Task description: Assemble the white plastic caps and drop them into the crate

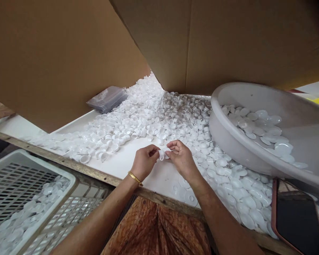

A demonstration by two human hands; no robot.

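My left hand (145, 161), with a gold bangle at the wrist, and my right hand (181, 157) meet over the white tabletop (127, 161). Both pinch a small white plastic cap (163, 153) between their fingertips. A big heap of similar white caps (154, 117) spreads across the table just beyond my hands. Flat white discs (236, 194) lie in a layer to the right of my right wrist.
A grey plastic basin (268, 138) with several discs leans at the right. A white slatted crate (23, 198) holding discs stands at lower left. Cardboard box walls (58, 60) rise behind. A clear bag (107, 99) lies at the back; a dark phone (295, 216) rests at lower right.
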